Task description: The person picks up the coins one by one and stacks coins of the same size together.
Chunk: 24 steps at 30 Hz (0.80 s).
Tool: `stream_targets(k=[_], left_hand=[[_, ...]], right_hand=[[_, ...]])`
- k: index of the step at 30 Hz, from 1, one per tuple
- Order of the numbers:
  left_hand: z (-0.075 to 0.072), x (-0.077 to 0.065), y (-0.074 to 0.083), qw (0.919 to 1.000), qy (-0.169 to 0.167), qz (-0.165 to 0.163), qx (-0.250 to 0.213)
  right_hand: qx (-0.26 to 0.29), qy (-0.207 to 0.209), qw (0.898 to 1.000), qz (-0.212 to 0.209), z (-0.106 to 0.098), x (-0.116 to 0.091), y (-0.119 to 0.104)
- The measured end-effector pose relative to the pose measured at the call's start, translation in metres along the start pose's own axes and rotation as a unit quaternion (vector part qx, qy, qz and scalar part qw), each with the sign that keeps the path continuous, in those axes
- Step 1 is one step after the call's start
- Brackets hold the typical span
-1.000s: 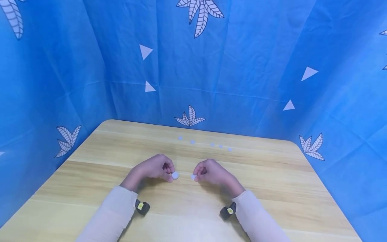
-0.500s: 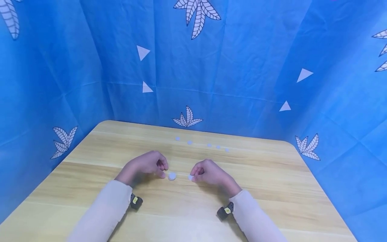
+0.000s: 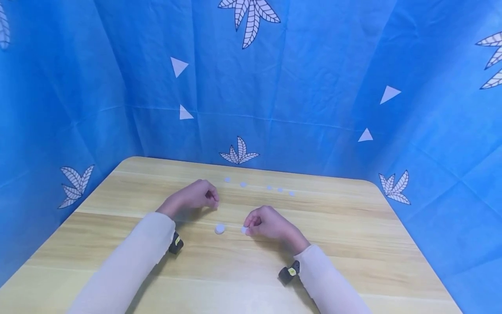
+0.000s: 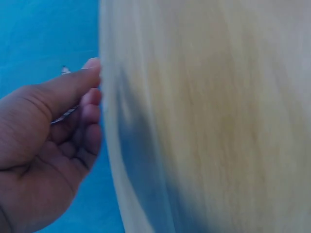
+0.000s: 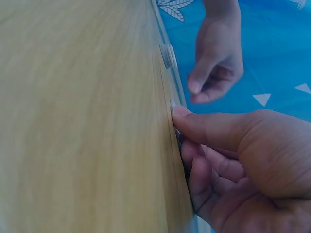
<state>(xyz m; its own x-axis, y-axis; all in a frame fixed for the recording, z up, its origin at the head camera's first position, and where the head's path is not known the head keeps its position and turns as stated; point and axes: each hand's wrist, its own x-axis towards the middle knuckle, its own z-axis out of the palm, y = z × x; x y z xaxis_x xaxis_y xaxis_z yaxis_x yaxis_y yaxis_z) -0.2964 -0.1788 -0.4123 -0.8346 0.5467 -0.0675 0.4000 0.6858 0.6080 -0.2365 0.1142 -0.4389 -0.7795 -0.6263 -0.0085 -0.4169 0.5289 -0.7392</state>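
My left hand (image 3: 198, 194) is raised over the table, left of the row of small white discs. Its fingers are loosely bent, and I see nothing between thumb and fingertips; the right wrist view shows the left hand (image 5: 218, 68) the same way. A thicker white round piece (image 3: 219, 228) lies on the wood between the hands; from the right wrist this piece (image 5: 169, 56) looks like stacked layers. My right hand (image 3: 268, 223) rests low at the table, pinching a small white disc (image 3: 245, 230) at its left edge; the fingers partly cover it.
Several small white discs (image 3: 243, 184) lie in a loose row toward the far side of the wooden table (image 3: 219, 270). A blue cloth (image 3: 251, 78) with leaf and triangle prints hangs around the far and side edges.
My left hand has let go of the thicker white piece, drawn back from it, then moved away toward the far discs. The right hand keeps pinching its disc in place.
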Motion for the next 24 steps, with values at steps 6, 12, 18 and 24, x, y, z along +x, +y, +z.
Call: stream_targets(k=[6, 12, 18, 24], left_hand=[[0.0, 0.026, -0.009, 0.999, 0.042, 0.013, 0.014], [-0.001, 0.041, -0.016, 0.9957, 0.093, 0.003, 0.0], [-0.002, 0.048, -0.018, 0.9915, 0.123, -0.036, -0.025], [-0.005, 0.055, -0.022, 0.9883, 0.136, -0.054, -0.043]], right_hand=[[0.002, 0.001, 1.0, 0.008, -0.002, -0.001, -0.002], [0.0, 0.005, 1.0, 0.008, -0.002, 0.001, 0.0], [0.003, 0.002, 1.0, 0.005, -0.001, 0.002, -0.002], [0.006, 0.002, 1.0, 0.011, -0.001, 0.001, -0.003]])
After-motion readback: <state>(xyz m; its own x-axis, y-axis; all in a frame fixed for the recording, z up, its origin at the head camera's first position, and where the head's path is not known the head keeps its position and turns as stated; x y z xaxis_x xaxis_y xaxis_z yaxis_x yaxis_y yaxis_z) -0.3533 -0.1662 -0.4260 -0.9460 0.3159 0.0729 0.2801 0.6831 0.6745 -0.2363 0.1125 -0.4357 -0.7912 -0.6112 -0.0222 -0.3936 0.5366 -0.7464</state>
